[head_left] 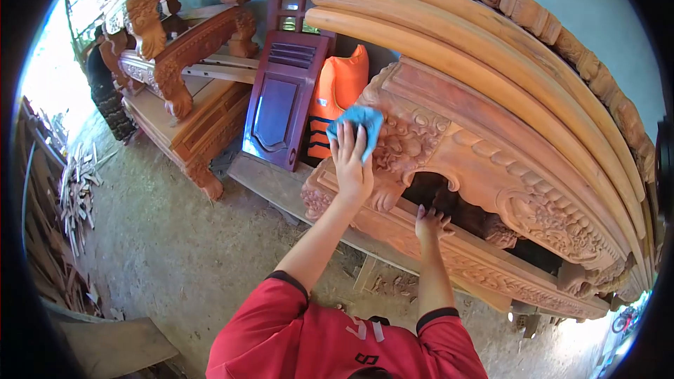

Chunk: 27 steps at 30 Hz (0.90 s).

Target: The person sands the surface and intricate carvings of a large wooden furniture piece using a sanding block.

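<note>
My left hand (352, 161) presses a blue cloth (368, 118) against the left end of a large carved wooden furniture piece (484, 161). The fingers lie over the cloth, which bunches up around them. Lower and to the right, my right hand (432, 223) rests on the edge of the piece's lower carved rail, beside a dark opening in the carving. Its fingers are spread and nothing shows in them. Raised scrollwork and floral relief cover the wood around both hands.
Long curved wooden beams (449, 24) lie behind the carved piece. A purple-brown door panel (281, 105) and an orange life vest (340, 88) lean beyond my left hand. Stacked carved tables (179, 91) stand at the left. Wood scraps (78, 186) litter the concrete floor (182, 253).
</note>
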### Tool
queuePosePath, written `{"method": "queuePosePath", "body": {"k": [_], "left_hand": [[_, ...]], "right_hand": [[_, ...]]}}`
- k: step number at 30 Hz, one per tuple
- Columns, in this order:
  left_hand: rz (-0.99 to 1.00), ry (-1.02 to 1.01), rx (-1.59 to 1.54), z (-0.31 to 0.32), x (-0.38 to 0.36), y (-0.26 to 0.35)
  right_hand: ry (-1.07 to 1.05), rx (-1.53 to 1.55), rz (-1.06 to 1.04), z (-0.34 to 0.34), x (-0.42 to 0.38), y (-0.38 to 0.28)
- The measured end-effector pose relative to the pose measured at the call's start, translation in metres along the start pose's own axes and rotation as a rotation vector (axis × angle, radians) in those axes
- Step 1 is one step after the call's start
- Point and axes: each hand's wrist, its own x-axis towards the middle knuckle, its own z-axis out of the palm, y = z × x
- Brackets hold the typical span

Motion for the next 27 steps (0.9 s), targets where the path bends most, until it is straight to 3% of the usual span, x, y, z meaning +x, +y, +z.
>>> {"method": "queuePosePath", "body": {"k": [2, 5, 9, 14, 16, 20, 22, 24, 26, 27], "left_hand": [[-0.004, 0.041, -0.025, -0.007, 0.019, 0.008], [-0.151, 0.016, -0.331, -0.006, 0.013, 0.005], [-0.019, -0.061, -0.089, -0.016, -0.021, 0.000], [0.093, -0.023, 0.049, -0.026, 0.030, 0.005], [-0.450, -0.164, -0.417, -0.023, 0.041, -0.004], [-0.548, -0.168, -0.853, -0.012, 0.029, -0.036], [-0.495, -0.191, -0.836, -0.023, 0.031, -0.029], [-0.314, -0.240, -0.705, -0.031, 0.040, -0.026], [-0.024, -0.264, -0.681, -0.036, 0.061, -0.032], [0.069, -0.305, -0.765, -0.036, 0.074, -0.039]], "right_hand": [[-0.003, 0.000, -0.023, 0.001, 0.000, 0.003], [0.000, -0.001, -0.041, 0.001, 0.001, 0.005], [0.015, 0.027, -0.044, 0.003, 0.000, 0.006], [0.044, -0.005, -0.067, 0.010, 0.002, 0.009], [0.063, 0.011, -0.068, 0.011, 0.002, 0.008], [0.116, 0.022, -0.059, 0.014, 0.002, 0.008], [0.178, 0.084, -0.099, 0.018, 0.000, 0.012], [0.254, 0.131, -0.104, 0.029, 0.003, 0.023], [0.359, 0.326, -0.298, 0.030, -0.001, 0.039], [0.414, 0.584, -0.361, 0.032, -0.005, 0.048]]}}
